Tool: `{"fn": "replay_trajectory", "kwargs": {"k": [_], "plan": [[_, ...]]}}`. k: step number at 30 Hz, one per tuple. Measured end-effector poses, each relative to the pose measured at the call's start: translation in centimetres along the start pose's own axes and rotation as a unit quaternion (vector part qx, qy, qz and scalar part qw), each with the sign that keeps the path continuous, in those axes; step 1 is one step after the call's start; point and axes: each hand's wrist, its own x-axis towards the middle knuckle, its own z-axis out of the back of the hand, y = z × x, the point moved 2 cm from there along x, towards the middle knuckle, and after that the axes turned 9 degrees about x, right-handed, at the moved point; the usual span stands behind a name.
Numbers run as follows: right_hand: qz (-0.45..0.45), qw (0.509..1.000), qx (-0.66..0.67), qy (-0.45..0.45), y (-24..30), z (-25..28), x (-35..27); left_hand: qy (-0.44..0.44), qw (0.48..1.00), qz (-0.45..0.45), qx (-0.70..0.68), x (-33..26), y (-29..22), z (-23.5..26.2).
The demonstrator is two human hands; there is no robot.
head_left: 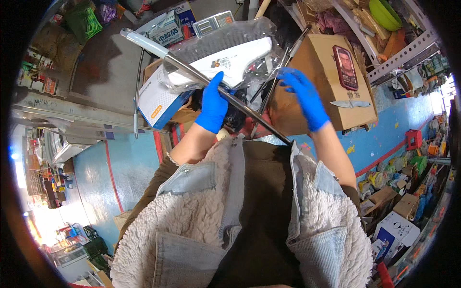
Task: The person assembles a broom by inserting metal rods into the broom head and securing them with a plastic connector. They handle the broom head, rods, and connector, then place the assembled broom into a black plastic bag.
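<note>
My left hand (213, 105), in a blue glove, is wrapped round a shiny metal pole (192, 72). The pole slants from a pale grey end cap at the upper left down to a dark end against my clothes. Beyond it lies a white broom head (230, 62) with grey bristles, inside clear plastic wrap. My right hand (305, 98), also gloved in blue, is raised with its fingers apart and slightly bent. It is beside several thin poles (273, 86) and in front of a cardboard box (312, 62); whether it touches them I cannot tell.
A white and blue box (161, 98) and another thin pole (138, 91) are left of the broom head. Behind stands a grey device with a display (213, 24). A perforated metal shelf (403, 55) is at the right, above a blue floor (403, 115). Cluttered goods line both sides.
</note>
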Motion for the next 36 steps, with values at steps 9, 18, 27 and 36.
{"fn": "replay_trajectory", "kwargs": {"k": [9,18,27,36], "plan": [[0.179,0.771,-0.594,-0.140,3.5,18.2,-8.8,-0.032,0.999,0.002,-0.027,0.7,-1.2,2.0],[0.163,0.741,-0.648,-0.058,3.0,20.7,-8.1,-0.086,0.995,0.006,-0.057,0.3,-2.1,1.8],[0.216,0.893,-0.388,0.067,3.8,4.7,-7.0,-0.069,0.995,-0.040,-0.052,-0.9,-3.0,0.0],[0.185,0.868,-0.446,0.119,1.2,-5.1,-5.1,-0.060,0.993,-0.104,-0.014,-2.0,-3.3,-1.2]]}}
